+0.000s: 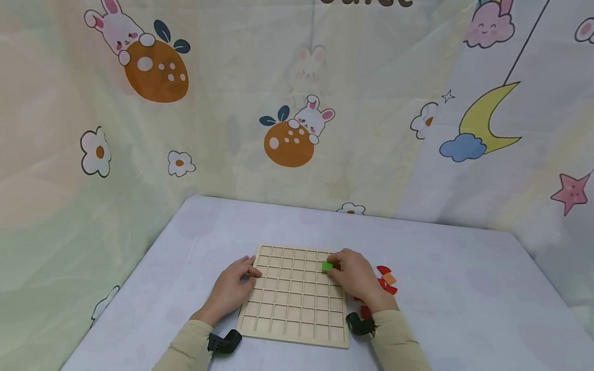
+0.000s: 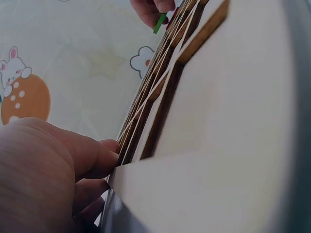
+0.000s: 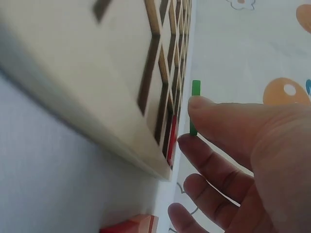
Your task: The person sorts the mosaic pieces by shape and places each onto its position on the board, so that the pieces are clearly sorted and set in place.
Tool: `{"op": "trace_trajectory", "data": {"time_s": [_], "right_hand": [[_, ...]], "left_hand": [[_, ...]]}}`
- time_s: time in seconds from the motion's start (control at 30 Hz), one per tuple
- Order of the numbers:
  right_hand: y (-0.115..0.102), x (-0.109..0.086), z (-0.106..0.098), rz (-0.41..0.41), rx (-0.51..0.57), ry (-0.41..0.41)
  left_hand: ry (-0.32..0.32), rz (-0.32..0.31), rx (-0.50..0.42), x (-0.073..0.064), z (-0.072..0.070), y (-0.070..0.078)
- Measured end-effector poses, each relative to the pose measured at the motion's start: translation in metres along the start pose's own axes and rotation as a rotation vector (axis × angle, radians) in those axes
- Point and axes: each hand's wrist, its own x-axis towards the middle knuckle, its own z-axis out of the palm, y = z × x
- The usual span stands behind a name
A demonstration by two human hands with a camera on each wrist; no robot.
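A pale wooden board [image 1: 289, 300] with a grid of square recesses lies flat on the table. Thumb and fingertips of my right hand [image 1: 355, 273] pinch a small green square tile [image 1: 326, 266] just over the board's upper right part. Seen edge-on in the right wrist view, the green tile [image 3: 196, 88] is a thin slab. A red piece [image 3: 172, 138] sits in a recess at the board's edge, mostly covered by the hand in the head view. My left hand [image 1: 230, 289] rests at the board's left edge, its fingertips touching the rim.
Right of the board lie several red pieces [image 1: 384, 269] and an orange piece [image 1: 389, 279], partly behind the right forearm. Black wrist cameras [image 1: 225, 341] sit on both wrists. The white-covered table [image 1: 474, 313] ends at a printed fabric backdrop [image 1: 229, 117].
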Motion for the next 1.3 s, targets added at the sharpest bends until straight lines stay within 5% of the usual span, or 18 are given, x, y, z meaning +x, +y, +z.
{"op": "trace_trajectory", "data": {"time_s": [1.3], "right_hand": [[-0.002, 0.003, 0.012, -0.01, 0.021, 0.004]], "left_hand": [[-0.008, 0.02, -0.024, 0.0, 0.0, 0.0]]}}
